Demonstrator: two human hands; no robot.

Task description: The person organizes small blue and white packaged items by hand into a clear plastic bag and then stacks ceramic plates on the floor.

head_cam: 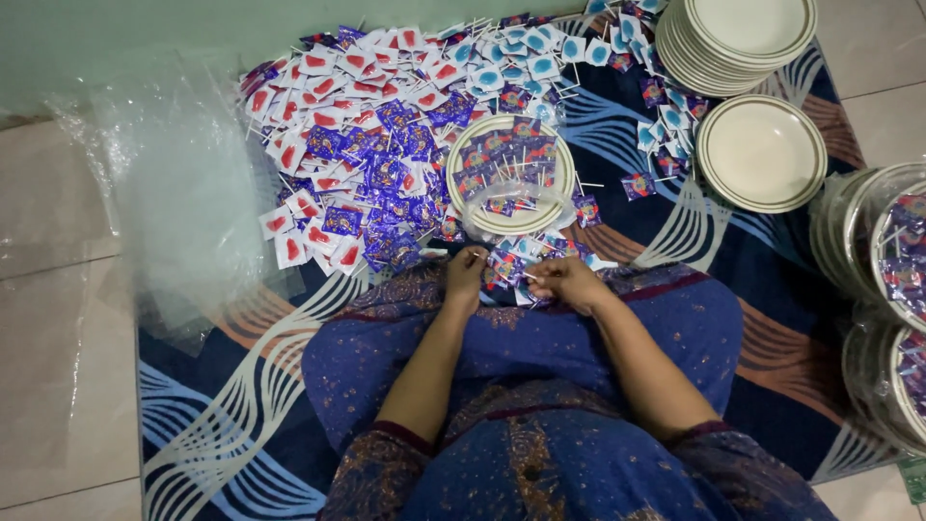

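Left hand: the left hand (465, 273) sits at mid-frame, forearm running up from the lower centre, fingers curled and pinched on a thin white stick (476, 255) at its upper edge.
Right hand: the right hand (567, 283) lies just right of it, knuckles up, fingers closed narrowly over a small wrapped lollipop (503, 273); the exact pinch is partly hidden.
Thing to grip: the lollipop lies between the two hands, its wrapper just left of the right fingertips, above the blue patterned lap (521, 338).
Just above: a cream plate (461, 198) loaded with purple-wrapped lollipops, with a clear plastic bag (521, 198) across its lower part.
Upper left: a broad heap of lollipops (357, 125) in red-and-white, purple and blue-and-white wrappers, spread over the dark rug (222, 386).
Far left: crumpled clear plastic sheets (174, 193) on the tiled floor.
Upper right: a stack of cream plates (738, 43) and a single plate (762, 152) below it.
Right edge: wrapped filled plates (883, 251), stacked.
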